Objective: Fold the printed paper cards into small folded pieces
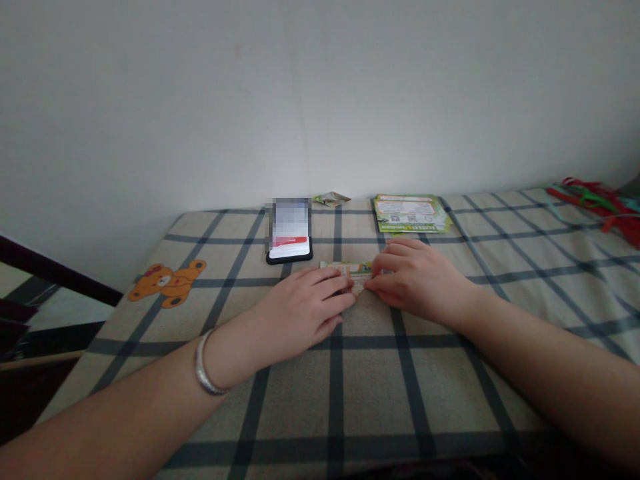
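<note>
A small printed paper (361, 268) with green, yellow and white print lies on the checked tablecloth, mostly covered by my two hands. My left hand (310, 303), with a silver bangle at the wrist, rests over its left part, curved fingers pressing on it. At its right part, the bent fingers and thumb of my right hand (413, 277) come together on the paper. How far the fingertips reach under it is hidden. Just beyond my right hand lies a stack of green and white printed papers (410, 212).
A phone (289, 248) with a lit screen lies behind my left hand. Next to it is a small shiny packet (333, 199) by the wall (320, 100). An orange bear figure (167, 283) is at the left, red and green ribbons (600, 203) at the far right.
</note>
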`<state>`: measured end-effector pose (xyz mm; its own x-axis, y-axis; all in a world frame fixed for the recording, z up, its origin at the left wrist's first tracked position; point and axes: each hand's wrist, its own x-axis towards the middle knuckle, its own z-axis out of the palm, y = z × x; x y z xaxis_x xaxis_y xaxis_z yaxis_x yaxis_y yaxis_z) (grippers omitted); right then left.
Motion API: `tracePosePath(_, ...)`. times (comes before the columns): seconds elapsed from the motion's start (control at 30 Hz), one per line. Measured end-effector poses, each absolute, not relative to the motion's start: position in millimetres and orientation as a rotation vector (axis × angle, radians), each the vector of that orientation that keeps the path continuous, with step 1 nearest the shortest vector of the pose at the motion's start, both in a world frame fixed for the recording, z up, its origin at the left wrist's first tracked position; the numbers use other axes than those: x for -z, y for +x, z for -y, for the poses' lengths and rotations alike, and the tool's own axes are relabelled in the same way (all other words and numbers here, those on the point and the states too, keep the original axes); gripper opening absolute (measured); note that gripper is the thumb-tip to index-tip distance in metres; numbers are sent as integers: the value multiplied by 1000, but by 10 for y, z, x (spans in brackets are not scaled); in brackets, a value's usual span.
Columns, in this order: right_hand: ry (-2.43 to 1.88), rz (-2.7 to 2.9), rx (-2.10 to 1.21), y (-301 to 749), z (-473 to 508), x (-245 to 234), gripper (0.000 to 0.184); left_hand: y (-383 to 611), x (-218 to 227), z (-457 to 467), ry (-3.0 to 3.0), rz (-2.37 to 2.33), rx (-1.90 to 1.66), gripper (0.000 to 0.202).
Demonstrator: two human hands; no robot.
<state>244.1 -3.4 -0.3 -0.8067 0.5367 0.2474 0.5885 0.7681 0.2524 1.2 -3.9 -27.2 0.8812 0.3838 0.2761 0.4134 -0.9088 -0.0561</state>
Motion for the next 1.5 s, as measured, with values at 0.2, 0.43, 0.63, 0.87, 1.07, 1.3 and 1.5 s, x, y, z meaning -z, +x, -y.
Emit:
tracePosePath(0.2, -951, 2786, 451, 2499, 16, 34, 13, 8, 268, 47, -2959, 632, 397, 36)
tracePosePath(0.43, -1089, 2788, 416, 2562, -24, 26, 9, -1, 295, 40, -2961, 649, 405, 35)
tracePosePath(0.63, -1148, 2758, 402, 2627, -42, -8, 10, 5, 294, 48, -2964, 651, 405, 35)
tracePosePath(0.87, -977, 2814, 539, 2603, -16, 1, 19, 3, 286, 39, -2957, 624, 433, 34)
tracePosePath(1.07, -968, 2827, 582, 2601, 2, -40, 20, -1, 263, 38, -2972, 650, 374, 35)
tracePosePath(1.3, -773, 2849, 264, 2495, 62, 7, 18, -21, 239, 33, -2971, 640, 402, 32)
tracePosePath(1.5, -727, 2841, 186, 2384, 75, 54, 20, -14, 235, 43, -2965, 660, 415, 31)
